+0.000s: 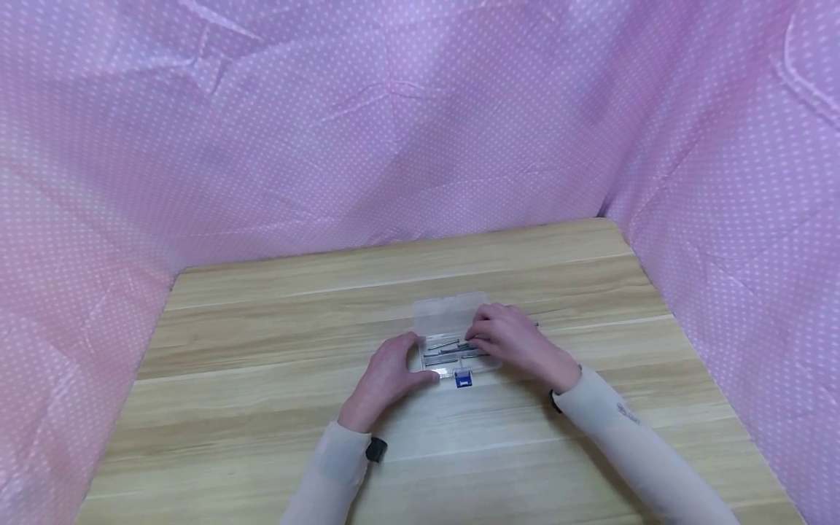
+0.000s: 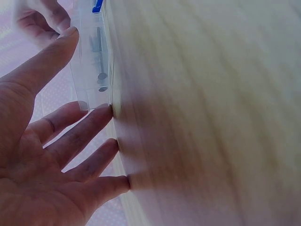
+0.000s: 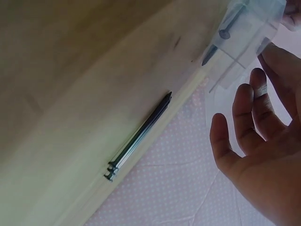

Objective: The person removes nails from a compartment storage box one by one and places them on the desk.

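Steadying the clear plastic box [image 1: 447,372] at its left end, the left hand [image 1: 391,370] in the head view is clamped across it, thumb on the near edge and fingers on the far; the right hand [image 1: 512,337] bends over the right part, though I cannot tell whether its fingers pinch a nail; nails [image 1: 441,362] lie lengthwise in the box, lid [image 1: 436,315] open on the far side, blue latch [image 1: 463,378] at the near edge; setting each nail flat, along its compartment, seems best; the surface [image 1: 262,379] gives wide room leftward and nearward, its far edge meeting dotted cloth [image 1: 328,109].

In the left wrist view, thumb and forefinger touch the box while the other fingers spread apart, tips on the surface; a firm hold without squeezing should suit thin plastic.

In the right wrist view, loose nails [image 3: 139,135] lie side by side, well apart from the box; the lower fingers are bent and separate, the topmost reaching the box; lifting over the rim would probably avoid nudging it.
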Tool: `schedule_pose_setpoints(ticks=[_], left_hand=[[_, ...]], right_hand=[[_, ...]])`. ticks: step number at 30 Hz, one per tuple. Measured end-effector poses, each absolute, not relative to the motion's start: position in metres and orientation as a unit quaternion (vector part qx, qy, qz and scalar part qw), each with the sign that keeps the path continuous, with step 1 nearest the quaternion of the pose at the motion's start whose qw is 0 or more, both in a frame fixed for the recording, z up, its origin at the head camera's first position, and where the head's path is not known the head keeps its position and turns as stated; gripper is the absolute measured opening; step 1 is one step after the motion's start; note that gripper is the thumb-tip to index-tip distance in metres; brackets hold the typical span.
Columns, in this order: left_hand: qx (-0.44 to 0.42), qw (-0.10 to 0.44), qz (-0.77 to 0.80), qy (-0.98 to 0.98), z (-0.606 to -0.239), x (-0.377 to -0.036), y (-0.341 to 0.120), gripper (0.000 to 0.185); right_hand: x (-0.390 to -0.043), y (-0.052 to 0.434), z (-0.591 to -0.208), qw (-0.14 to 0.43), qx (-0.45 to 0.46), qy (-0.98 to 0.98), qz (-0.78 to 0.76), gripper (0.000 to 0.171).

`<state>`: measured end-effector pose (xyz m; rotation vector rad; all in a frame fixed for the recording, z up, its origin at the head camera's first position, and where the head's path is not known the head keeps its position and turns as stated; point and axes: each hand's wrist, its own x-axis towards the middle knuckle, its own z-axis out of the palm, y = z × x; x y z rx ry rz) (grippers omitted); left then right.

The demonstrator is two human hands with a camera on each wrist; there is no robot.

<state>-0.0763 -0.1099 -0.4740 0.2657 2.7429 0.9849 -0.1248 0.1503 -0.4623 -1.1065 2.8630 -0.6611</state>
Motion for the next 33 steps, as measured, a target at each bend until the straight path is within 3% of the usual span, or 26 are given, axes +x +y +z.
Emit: schedule_pose_setpoints(ticks=[12, 23, 33], left_hand=[[0.104, 0.092, 0.343, 0.929, -0.476, -0.076, -0.109, 0.062], [0.088, 0.11, 0.34, 0.93, -0.475, -0.077, -0.109, 0.064], [0.089, 0.105, 0.337, 0.932, -0.476, -0.077, -0.108, 0.063]], right_hand=[[-0.132, 0.145, -0.466, -0.009, -0.382, 0.902, -0.199, 0.008], [-0.137, 0.142, -0.461, 0.036, -0.372, 0.91, -0.18, 0.01], [-0.143, 0.139, -0.457, 0.028, -0.412, 0.903, -0.117, 0.009]])
